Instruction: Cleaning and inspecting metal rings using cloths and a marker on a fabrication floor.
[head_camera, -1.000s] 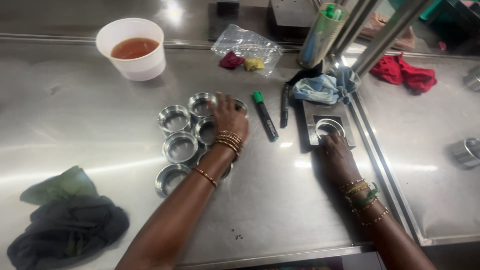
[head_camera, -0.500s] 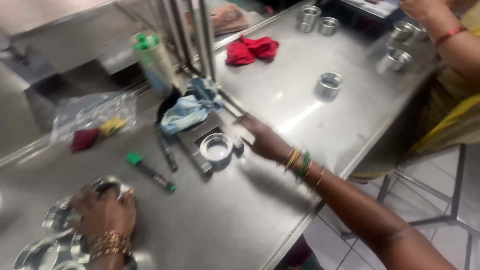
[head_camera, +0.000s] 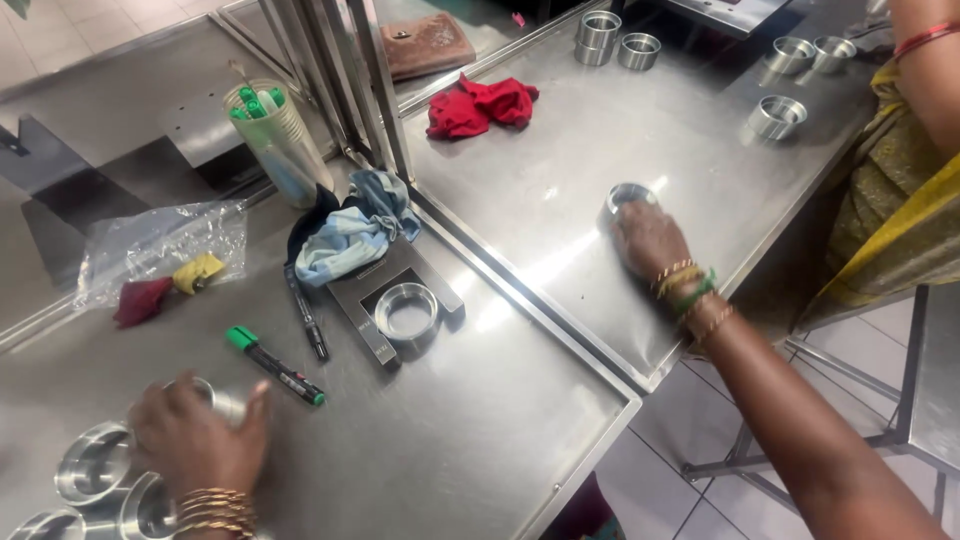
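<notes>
My left hand (head_camera: 200, 440) rests at the lower left on a metal ring (head_camera: 222, 402), fingers curled over it, beside several other shiny metal rings (head_camera: 92, 468). My right hand (head_camera: 648, 240) reaches across onto the neighbouring steel table (head_camera: 560, 170) and closes on a single metal ring (head_camera: 630, 194). Between my hands a grey gauge plate (head_camera: 372, 330) holds one more ring (head_camera: 406, 310).
A green-capped marker (head_camera: 272, 364) and a black marker (head_camera: 304, 324) lie near the plate. A blue cloth (head_camera: 350, 228), a cup of markers (head_camera: 276, 140), a plastic bag (head_camera: 160, 250) and a red cloth (head_camera: 480, 104) lie behind. Another person (head_camera: 920, 150) stands right by more rings (head_camera: 776, 116).
The view has swung right. My right hand left the gauge plate and moved to the ring on the neighbouring table. My left hand stayed on the rings.
</notes>
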